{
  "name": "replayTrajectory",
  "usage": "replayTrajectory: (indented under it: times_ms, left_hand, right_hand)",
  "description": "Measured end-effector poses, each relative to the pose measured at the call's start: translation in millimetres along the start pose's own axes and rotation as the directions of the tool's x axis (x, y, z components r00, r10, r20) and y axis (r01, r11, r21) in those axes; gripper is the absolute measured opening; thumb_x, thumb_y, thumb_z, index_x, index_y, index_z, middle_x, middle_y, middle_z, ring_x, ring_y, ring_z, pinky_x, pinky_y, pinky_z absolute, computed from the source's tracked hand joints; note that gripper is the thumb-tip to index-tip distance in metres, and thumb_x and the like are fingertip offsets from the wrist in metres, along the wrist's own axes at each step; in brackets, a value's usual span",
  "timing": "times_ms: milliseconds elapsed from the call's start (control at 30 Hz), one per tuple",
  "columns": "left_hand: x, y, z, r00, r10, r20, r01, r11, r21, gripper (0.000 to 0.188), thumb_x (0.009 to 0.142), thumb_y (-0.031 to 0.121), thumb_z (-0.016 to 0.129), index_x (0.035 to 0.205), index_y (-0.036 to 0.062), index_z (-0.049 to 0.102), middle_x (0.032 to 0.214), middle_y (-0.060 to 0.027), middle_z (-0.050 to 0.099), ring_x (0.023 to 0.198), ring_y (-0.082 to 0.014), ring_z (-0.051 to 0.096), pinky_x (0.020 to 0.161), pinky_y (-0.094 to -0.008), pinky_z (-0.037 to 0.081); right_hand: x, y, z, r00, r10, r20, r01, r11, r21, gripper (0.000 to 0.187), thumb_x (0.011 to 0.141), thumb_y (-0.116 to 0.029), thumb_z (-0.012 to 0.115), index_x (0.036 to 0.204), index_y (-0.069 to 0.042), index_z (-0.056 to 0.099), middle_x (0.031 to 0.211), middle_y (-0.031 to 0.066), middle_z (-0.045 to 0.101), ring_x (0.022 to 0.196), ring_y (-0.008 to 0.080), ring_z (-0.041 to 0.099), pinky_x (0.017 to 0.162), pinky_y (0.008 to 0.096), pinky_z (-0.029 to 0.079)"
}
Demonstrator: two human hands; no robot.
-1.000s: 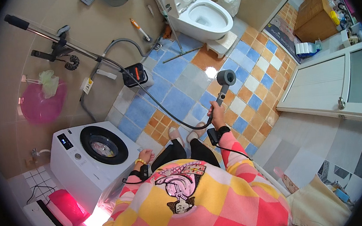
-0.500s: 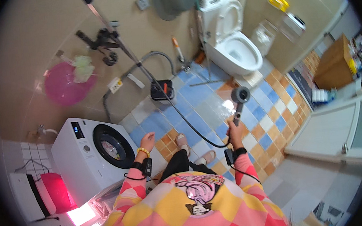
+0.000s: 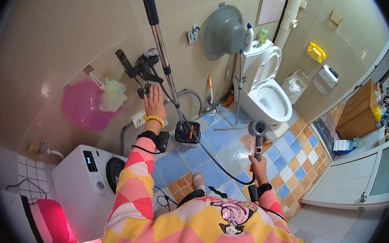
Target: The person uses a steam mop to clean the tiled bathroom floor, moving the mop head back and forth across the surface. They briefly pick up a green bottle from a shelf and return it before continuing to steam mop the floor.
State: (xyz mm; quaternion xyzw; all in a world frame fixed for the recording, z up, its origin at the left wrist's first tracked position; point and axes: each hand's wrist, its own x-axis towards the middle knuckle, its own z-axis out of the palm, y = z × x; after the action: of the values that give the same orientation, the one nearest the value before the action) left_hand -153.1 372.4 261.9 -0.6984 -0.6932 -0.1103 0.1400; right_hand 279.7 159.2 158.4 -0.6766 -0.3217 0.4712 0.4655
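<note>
My right hand [image 3: 258, 166] is wrapped round the handle of a grey handheld shower head [image 3: 257, 130], held up over the tiled floor. From the handle's lower end a dark hose [image 3: 216, 155] loops left and up towards the wall. My left hand [image 3: 155, 104] is stretched out with straight fingers, holding nothing. Its fingertips are just under the dark shower mixer [image 3: 145, 70] on the wall; I cannot tell whether they touch it. A long-handled mop [image 3: 165, 58] rises beside the mixer out of a dark square bucket [image 3: 187, 134].
A white washing machine [image 3: 80, 179] stands on the left, below a pink basin [image 3: 85, 106] on the wall. At the back right is a toilet [image 3: 272, 102] with its lid raised, near a hanging grey basin [image 3: 223, 32]. A white door [image 3: 345, 182] is at the right.
My left hand has reached forward from near the washing machine to the mixer, fingers straightened. The shower head stays in my right hand, turned more upright. The view has shifted towards the wall.
</note>
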Motion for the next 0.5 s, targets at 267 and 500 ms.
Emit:
replayTrajectory:
  times_ms: [267, 500]
  left_hand:
    - [58, -41, 42, 0.990, 0.119, 0.081, -0.142, 0.907, 0.397, 0.061, 0.093, 0.015, 0.035, 0.152, 0.0145, 0.016, 0.158, 0.0031, 0.013, 0.145, -0.0140, 0.013, 0.114, -0.0531, 0.011]
    - [52, -41, 37, 0.983, 0.166, -0.084, -0.165, 0.986, 0.027, 0.064, 0.085, 0.014, 0.043, 0.147, 0.0088, 0.028, 0.153, -0.0051, 0.028, 0.143, -0.0212, 0.021, 0.116, -0.0449, 0.015]
  right_hand:
    - [26, -61, 71, 0.993, 0.014, 0.113, -0.004, 0.996, -0.089, 0.025, 0.081, -0.020, 0.071, 0.074, -0.005, 0.053, 0.055, 0.0023, 0.052, 0.042, 0.0119, 0.051, 0.039, 0.0260, 0.042]
    - [56, -150, 124, 0.962, -0.122, 0.244, 0.134, 0.991, -0.032, 0.030, 0.084, -0.028, 0.071, 0.079, -0.006, 0.053, 0.058, 0.0012, 0.051, 0.045, 0.0105, 0.051, 0.041, 0.0252, 0.042]
